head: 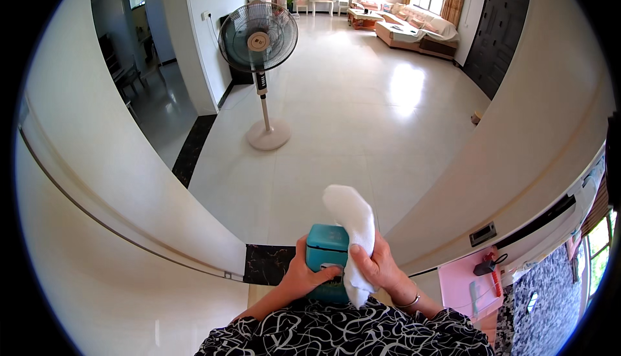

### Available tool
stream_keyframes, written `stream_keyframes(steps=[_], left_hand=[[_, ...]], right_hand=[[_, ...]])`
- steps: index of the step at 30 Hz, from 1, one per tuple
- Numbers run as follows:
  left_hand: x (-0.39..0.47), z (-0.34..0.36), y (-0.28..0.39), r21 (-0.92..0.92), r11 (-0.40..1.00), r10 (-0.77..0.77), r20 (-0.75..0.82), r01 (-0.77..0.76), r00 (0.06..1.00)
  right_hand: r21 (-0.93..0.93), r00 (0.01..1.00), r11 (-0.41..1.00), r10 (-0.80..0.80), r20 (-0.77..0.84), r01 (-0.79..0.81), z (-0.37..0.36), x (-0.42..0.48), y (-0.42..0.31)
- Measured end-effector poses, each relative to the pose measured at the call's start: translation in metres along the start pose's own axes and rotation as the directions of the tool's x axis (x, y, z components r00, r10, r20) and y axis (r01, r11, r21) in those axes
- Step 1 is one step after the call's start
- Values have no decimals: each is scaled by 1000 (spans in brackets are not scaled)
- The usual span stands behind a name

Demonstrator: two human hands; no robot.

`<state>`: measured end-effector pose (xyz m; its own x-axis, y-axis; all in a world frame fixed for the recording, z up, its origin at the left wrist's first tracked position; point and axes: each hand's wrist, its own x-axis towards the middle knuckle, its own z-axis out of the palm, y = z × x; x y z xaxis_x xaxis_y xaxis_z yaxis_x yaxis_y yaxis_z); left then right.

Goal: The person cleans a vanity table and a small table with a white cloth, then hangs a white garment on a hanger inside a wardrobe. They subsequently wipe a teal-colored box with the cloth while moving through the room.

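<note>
Close to my body, my left hand [305,273] grips a teal lidded box [327,244] from its left side, the thumb across its front. A dark seam runs below the box's lid, and a label is partly covered by the thumb. My right hand [381,266] holds a folded white cloth [351,210], pinched under the thumb. The cloth stands up above the box and its lower end hangs along the box's right side. Whether the right fingers also touch the box is hidden behind the cloth.
I stand in a doorway with a black stone threshold [269,264]. Ahead on the tiled floor stands a pedestal fan [259,40]. A sofa [412,24] and a low table [361,18] are at the far right. Beside me at right is a pink-topped surface [461,278] near a bed [543,283].
</note>
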<state>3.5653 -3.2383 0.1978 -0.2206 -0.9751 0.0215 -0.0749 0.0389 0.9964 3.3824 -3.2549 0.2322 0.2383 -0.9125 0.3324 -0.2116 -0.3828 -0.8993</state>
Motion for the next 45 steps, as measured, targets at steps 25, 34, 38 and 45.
stream_keyframes(steps=[25,34,38,45], left_hand=[[19,14,-8,234,972,-97,287,29,953],[22,19,7,152,987,-99,300,55,949],[24,19,8,50,993,84,346,-108,934],[19,14,7,21,998,49,298,-57,953]], right_hand=[[-634,865,765,237,442,114,8,56,-39],[-441,753,842,500,427,-310,-25,62,-34],[-120,799,901,425,426,-416,-40,57,-13],[15,759,807,549,350,-591,-46,41,-7]])
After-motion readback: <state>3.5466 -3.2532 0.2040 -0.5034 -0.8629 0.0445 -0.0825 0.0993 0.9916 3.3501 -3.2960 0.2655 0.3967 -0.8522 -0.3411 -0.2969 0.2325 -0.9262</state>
